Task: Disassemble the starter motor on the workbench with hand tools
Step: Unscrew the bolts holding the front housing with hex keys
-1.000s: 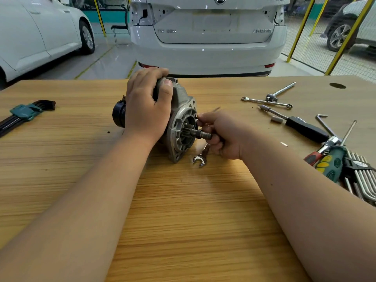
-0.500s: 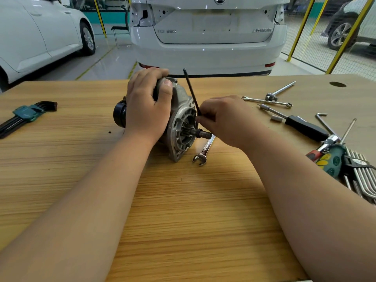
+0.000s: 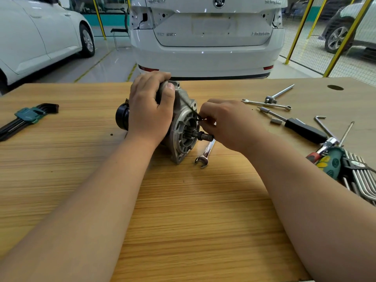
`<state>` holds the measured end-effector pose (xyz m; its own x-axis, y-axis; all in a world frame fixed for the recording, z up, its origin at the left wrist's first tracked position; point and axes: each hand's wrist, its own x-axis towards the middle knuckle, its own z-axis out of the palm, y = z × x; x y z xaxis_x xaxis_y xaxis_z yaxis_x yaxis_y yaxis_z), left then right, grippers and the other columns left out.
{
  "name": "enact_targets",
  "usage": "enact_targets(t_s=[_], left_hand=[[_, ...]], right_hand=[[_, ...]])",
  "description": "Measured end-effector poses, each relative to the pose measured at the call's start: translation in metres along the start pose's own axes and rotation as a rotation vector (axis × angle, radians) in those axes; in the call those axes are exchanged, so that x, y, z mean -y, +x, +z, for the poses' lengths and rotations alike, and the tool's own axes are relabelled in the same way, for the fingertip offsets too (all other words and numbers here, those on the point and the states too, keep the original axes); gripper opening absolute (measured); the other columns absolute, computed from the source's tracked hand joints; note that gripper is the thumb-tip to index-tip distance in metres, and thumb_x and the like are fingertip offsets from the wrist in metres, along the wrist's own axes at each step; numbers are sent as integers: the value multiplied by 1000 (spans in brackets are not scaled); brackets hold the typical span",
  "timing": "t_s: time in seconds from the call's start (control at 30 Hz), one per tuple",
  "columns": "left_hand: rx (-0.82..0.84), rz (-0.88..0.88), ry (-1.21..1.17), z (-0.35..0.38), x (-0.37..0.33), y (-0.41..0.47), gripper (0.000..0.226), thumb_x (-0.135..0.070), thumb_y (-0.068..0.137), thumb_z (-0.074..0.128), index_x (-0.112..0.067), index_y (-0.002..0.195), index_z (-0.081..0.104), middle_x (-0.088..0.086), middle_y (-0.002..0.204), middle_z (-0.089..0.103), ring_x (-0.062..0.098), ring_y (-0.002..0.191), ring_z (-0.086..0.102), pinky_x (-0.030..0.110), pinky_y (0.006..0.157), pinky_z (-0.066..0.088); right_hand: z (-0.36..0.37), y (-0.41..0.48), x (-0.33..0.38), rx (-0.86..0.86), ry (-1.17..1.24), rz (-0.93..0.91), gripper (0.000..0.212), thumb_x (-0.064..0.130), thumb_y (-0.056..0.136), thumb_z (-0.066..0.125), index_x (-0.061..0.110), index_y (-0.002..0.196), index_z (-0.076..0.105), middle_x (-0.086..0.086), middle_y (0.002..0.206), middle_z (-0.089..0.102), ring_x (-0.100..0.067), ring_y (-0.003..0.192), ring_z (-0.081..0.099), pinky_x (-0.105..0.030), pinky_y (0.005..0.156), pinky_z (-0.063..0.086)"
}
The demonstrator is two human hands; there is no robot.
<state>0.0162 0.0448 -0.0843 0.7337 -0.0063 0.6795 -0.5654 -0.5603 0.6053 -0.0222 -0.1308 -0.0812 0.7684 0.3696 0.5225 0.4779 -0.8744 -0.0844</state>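
Pinching the hex key (image 3: 191, 108) in our right hand (image 3: 230, 123), left hand (image 3: 150, 110) clasping the starter motor (image 3: 183, 123), we risk it slipping just beyond our fingertips (image 3: 204, 116).

Matt cast-metal starter motor (image 3: 184, 119), wood-grain bench (image 3: 183, 210).

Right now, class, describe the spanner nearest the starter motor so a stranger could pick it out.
Start at the wooden workbench and find the starter motor at its middle. Just right of its grey flange, partly under the right hand, lies a short spanner. Unlike the long thin spanner among the far-right tools, its open jaw points toward the viewer.
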Motion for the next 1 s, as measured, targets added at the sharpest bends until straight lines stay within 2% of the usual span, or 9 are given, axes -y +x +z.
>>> enact_targets(t_s=[0.13,0.23,0.33,0.43,0.5,0.57,0.6,0.8,1.0], left_hand=[[2,5,9,-1,-1,0,34,-25,99,42,-11,124,60,4,125,56,16,126,41,34,109,32],[5,9,9,-1,-1,0,35,-26,98,42,-11,124,61,4,125,57,16,125,41,36,109,32],[4,9,-1,0,1,1,37,-29,97,40,-12,123,60,2,124,57,15,125,41,32,108,32],[-10,13,-4,0,2,1,37,-30,96,41,-13,123,61,1,123,57,13,124,41,29,107,32],[-12,13,-8,1,3,1,36,-30,96,42,-14,122,61,-1,122,57,12,124,41,29,107,32],[-12,13,-9,1,3,1,36,-30,96,42,-15,122,61,-3,122,56,13,125,40,29,107,32],[-12,13,-8,1,3,1,36,-30,96,42,-15,123,61,-3,122,56,13,125,40,30,107,32],[-12,11,-8,0,2,0,37,-29,97,41,-13,124,60,2,125,57,14,126,41,30,107,32],[-8,4,-4,1,2,-1,37,-30,96,40,-13,124,60,2,125,57,13,126,40,32,108,32]], right_hand=[[1,-1,-1,13,-72,-83,7,13,93,60,8,93,66,-4,88,62,-19,69,45,-22,49,26],[1,-1,-2,31,-101,-100,9,15,93,59,8,94,65,-3,89,61,-19,67,44,-25,52,30],[-3,-3,-2,-29,-42,-84,7,14,90,63,9,86,66,-1,80,60,-22,60,46,-26,51,34],[2,-7,-2,-66,240,190,17,19,84,68,18,70,59,12,59,54,-9,53,47,-24,48,40],[8,-6,1,-4,656,490,25,21,84,69,19,63,55,11,49,50,-4,44,42,-19,43,39],[18,-4,0,62,1064,732,23,19,86,66,16,66,56,8,49,48,-9,42,41,-24,40,36],[21,-2,-1,81,1177,814,19,17,87,65,14,69,58,6,49,48,-10,41,39,-24,39,33],[27,3,-1,51,1273,985,12,15,87,63,14,75,60,7,46,48,-9,36,38,-20,36,31],[21,4,4,199,1412,1116,18,19,92,58,14,75,58,8,43,42,-6,33,33,-16,34,27]])
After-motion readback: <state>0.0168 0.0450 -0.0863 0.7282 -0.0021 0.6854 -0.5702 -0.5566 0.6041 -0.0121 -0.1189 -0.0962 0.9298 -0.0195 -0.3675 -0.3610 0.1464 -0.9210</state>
